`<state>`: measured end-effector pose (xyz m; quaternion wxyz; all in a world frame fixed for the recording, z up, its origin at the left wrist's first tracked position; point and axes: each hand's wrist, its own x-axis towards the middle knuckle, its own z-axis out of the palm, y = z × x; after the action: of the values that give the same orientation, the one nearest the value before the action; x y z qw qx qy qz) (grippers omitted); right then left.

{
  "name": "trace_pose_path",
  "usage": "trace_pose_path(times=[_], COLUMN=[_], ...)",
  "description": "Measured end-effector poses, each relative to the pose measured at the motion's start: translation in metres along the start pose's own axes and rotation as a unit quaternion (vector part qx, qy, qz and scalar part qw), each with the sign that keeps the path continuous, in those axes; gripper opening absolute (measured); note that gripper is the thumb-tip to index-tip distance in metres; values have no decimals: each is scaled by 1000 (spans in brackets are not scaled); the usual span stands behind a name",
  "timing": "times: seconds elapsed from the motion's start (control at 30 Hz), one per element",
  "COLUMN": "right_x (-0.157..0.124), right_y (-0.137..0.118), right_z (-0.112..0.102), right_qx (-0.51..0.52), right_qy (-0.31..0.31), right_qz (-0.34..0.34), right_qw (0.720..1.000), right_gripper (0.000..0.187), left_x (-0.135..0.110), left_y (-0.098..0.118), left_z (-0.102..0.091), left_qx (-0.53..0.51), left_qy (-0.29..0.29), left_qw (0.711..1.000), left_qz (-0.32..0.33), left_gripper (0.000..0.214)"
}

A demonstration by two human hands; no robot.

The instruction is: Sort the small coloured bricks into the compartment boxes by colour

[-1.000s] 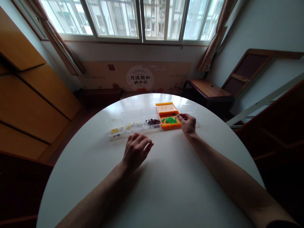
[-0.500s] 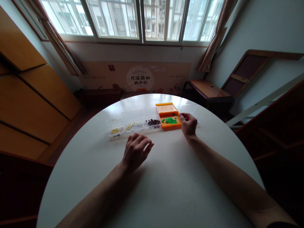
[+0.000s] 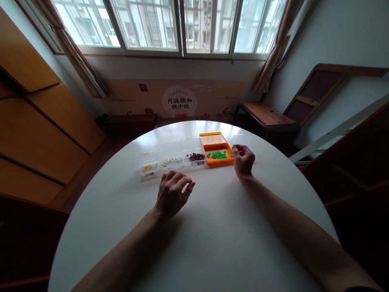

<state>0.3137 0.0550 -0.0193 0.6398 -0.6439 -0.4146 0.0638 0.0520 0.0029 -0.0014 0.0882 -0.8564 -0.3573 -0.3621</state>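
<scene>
My right hand is at the right edge of an open orange box, its thumb and forefinger pinched together. Whatever sits between those fingertips is too small or hidden to make out. Small green pieces lie in the box's near half, one of them close beneath my right fingertips. My left hand hovers over the white table, fingers loosely bent and thumb a little apart, with nothing seen in it. Beyond it stands a clear box of dark brown pieces.
Left of the brown pieces, clear boxes hold pale yellow pieces and yellow pieces. Another clear box with a raised lid is partly behind my right hand. A wooden chair stands past the round table's far right edge.
My right hand has shifted slightly right, off the orange box's corner, and a green piece now shows by its fingertips. My left hand has barely moved.
</scene>
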Motion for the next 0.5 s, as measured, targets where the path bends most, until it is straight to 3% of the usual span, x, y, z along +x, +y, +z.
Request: trace_pose_path(times=[0.5], right_x=[-8], right_y=[-5], right_z=[-6], right_qx=[18], right_qy=[-16], right_qz=[-7], right_qw=[1000], right_gripper=[27], left_x=[1], left_y=[0], left_z=[-5], left_qx=[10], left_qy=[6], left_qw=[1000], left_qz=[-11], left_gripper=[15])
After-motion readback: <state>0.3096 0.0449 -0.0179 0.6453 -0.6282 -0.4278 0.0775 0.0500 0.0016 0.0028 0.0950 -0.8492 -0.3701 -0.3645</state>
